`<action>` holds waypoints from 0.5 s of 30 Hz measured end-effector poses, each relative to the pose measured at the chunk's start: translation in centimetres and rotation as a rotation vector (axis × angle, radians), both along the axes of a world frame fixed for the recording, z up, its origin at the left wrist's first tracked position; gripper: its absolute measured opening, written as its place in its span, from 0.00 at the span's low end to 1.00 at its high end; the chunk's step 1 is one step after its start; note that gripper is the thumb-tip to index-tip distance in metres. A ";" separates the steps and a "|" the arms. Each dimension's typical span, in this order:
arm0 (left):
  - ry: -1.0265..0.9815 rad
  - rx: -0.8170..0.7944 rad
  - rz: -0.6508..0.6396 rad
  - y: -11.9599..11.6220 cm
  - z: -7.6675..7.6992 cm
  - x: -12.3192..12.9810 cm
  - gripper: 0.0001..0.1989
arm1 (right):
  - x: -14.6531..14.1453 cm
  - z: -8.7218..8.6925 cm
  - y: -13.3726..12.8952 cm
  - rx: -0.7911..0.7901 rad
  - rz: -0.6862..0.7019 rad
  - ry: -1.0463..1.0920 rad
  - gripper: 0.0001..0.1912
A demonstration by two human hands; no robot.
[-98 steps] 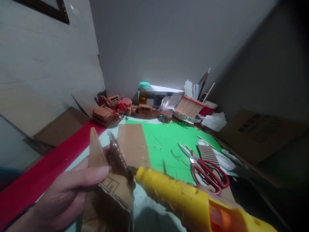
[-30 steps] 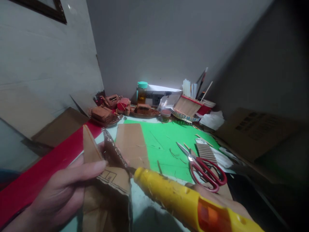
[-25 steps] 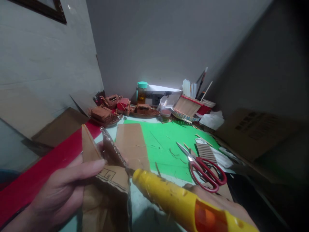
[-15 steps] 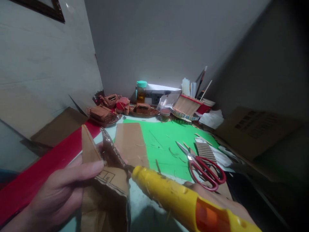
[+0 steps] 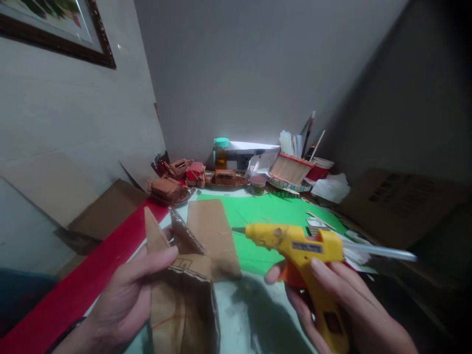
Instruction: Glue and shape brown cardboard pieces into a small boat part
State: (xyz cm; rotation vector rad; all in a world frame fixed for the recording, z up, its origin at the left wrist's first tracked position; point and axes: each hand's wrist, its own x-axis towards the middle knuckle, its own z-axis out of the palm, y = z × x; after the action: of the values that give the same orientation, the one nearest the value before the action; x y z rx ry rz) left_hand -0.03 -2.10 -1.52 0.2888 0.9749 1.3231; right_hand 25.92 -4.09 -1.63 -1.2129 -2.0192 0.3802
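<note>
The left hand (image 5: 123, 290) grips the folded corrugated cardboard piece (image 5: 184, 295) upright, likely so its glue-lined flap stays exposed. The right hand (image 5: 354, 300) clasps the yellow hot glue gun (image 5: 283, 238) by its handle, nozzle apart from the cardboard; beyond lies a flat cardboard sheet (image 5: 210, 226).

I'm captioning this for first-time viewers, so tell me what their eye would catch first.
Probably the yellow glue gun, held in the right hand just right of centre, its nozzle pointing left. Next, the bright green sheet behind it, and the folded cardboard piece gripped in the left hand at lower left. Farther back, small brown model boats line up near the grey wall.
</note>
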 end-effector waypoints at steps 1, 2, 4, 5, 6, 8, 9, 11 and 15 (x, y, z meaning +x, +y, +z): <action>-0.007 -0.002 -0.024 0.0 0.0 0.0 0.28 | 0.0 -0.4 0.5 -0.145 -0.012 0.123 0.33; -0.012 -0.005 -0.056 -0.1 0.0 -0.1 0.27 | -0.1 -0.7 0.9 -0.313 -0.026 0.264 0.32; 0.006 0.010 -0.094 0.0 0.0 -0.1 0.24 | -0.2 -1.1 1.4 -0.636 -0.047 0.533 0.30; 0.026 0.027 -0.099 0.0 0.0 0.0 0.23 | -0.2 -1.2 1.6 -0.745 -0.049 0.612 0.29; 0.044 0.041 -0.099 0.1 0.0 0.0 0.24 | -0.2 -1.3 1.8 -0.803 -0.045 0.628 0.29; 0.079 0.064 -0.092 0.2 0.0 0.1 0.27 | 0.0 -1.7 2.0 -0.836 -0.065 0.505 0.32; 0.090 0.072 -0.099 0.3 0.0 0.2 0.29 | 0.1 -2.0 2.1 -0.783 -0.122 0.342 0.34; 0.124 0.079 -0.105 0.3 -0.1 0.3 0.31 | 0.4 -2.6 2.1 -0.582 -0.288 -0.085 0.34; 0.166 0.075 -0.160 0.1 -0.4 0.4 0.34 | 0.4 -3.1 1.2 -0.251 -0.475 -0.545 0.31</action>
State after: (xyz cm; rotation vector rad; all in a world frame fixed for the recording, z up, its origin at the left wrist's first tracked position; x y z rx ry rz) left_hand 0.38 -1.98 -1.91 0.5303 1.0197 1.2052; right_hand 26.29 -2.87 -4.77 -2.0733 -2.0581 0.0663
